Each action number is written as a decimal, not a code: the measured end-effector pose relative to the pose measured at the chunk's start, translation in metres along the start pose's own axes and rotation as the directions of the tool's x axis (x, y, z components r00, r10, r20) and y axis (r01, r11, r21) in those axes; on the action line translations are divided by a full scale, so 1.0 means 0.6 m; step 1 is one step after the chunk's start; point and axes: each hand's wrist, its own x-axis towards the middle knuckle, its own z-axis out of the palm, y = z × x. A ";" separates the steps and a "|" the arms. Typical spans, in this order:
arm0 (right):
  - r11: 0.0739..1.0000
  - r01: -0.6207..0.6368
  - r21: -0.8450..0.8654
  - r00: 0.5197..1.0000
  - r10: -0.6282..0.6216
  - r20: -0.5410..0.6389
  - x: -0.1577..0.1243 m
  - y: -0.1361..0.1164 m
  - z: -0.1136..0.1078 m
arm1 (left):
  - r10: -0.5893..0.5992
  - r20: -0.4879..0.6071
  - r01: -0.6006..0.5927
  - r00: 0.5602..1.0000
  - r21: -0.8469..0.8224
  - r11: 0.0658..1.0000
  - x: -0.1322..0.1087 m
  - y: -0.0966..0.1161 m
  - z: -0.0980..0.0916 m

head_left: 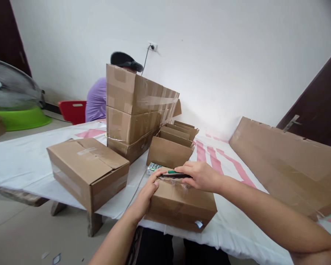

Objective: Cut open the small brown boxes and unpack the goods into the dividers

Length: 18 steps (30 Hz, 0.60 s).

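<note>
A small cardboard box (182, 206) sits at the near edge of the table, sealed with clear tape across its top. My left hand (147, 191) presses on the box's left top edge, its fingers curled against the cardboard. My right hand (200, 176) lies over the far top edge, fingers closed round a dark tape cutter with a green part (174, 173). Just behind the box lies a small green and white packet (153, 168).
A taped box (88, 171) stands to the left. Three stacked boxes (135, 110) rise behind it, with open boxes (172, 147) in a row beside them. Flat cardboard sheets (287, 158) lean at the right. A person in a purple shirt (96, 99) sits beyond, near a fan (11, 88).
</note>
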 end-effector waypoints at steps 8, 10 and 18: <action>0.993 -0.024 -0.113 0.975 0.048 0.215 -0.072 0.016 -0.072 | -0.025 -0.011 0.025 1.000 0.046 0.999 0.001 -0.011 -0.001; 0.991 -0.041 -0.131 0.967 0.072 0.245 -0.095 0.017 -0.081 | -0.034 -0.022 0.034 0.999 0.034 0.999 0.001 -0.009 0.000; 0.960 -0.279 0.017 0.926 0.265 0.270 -0.184 0.045 -0.086 | -0.057 -0.012 0.057 0.998 0.021 0.998 -0.002 0.002 0.000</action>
